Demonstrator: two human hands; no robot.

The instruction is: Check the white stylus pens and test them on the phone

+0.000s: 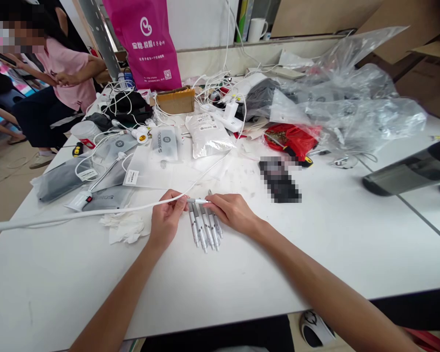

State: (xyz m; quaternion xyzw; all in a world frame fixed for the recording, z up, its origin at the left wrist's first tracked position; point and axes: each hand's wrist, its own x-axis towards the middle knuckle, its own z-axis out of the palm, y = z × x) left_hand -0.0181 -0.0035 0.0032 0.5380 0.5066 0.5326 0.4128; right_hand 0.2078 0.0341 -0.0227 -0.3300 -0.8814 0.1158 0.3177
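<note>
A white and grey pen (198, 201) is held sideways between both hands, just above the table. My left hand (167, 215) pinches its grey end between thumb and fingers. My right hand (231, 210) is closed around the other end, hiding its tip. Right below the held pen, several matching white and silver pens (204, 230) lie side by side on the white table (220, 288). A white cable (132, 209) runs across the table and passes by my left hand.
Crumpled tissue (126, 226) and bagged dark items (64, 181) lie left. A dark phone-like slab (280, 180), a screwdriver (301, 159) and a red bag (297, 138) are at right. Behind are a white packet (209, 136), tangled cables and clear plastic (370, 117). Someone in pink (68, 73) sits beyond.
</note>
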